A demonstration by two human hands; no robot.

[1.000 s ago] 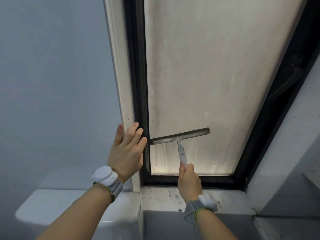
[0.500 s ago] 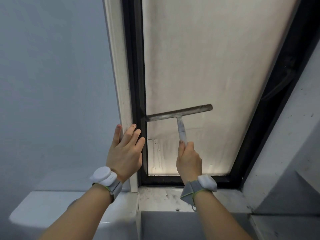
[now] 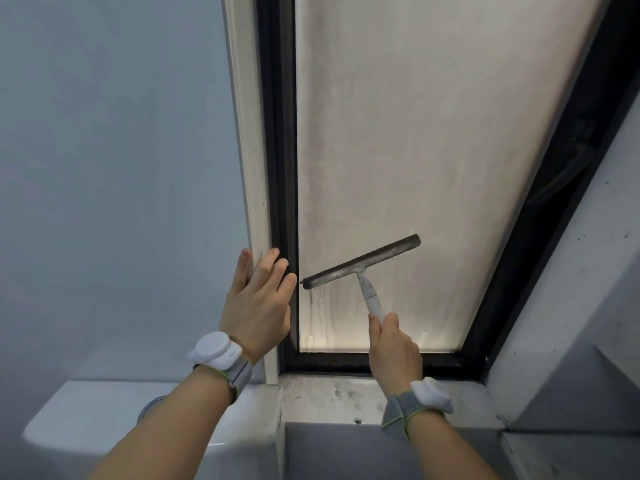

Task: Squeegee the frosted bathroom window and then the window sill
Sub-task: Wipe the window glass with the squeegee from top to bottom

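The tall frosted window [image 3: 415,133] sits in a black frame [image 3: 277,168]. My right hand [image 3: 393,348] is closed around the white handle of a squeegee [image 3: 362,263], whose grey blade lies tilted against the lower glass, left end low by the frame, right end higher. Drip streaks run down the pane under the blade's left end. My left hand [image 3: 258,303] lies flat, fingers spread, against the white left window surround [image 3: 249,168] and frame edge, holding nothing. The stained white window sill [image 3: 325,396] lies below the frame.
A white toilet cistern [image 3: 104,417] with a round flush button stands at the lower left, under my left forearm. A grey-blue wall fills the left. A white angled reveal [image 3: 571,289] closes the right side. A dark window handle [image 3: 561,174] sits on the right frame.
The squeegee went up the glass, then came back down a little and tilted, right end higher. My right hand shifted right. My left hand stayed on the surround.
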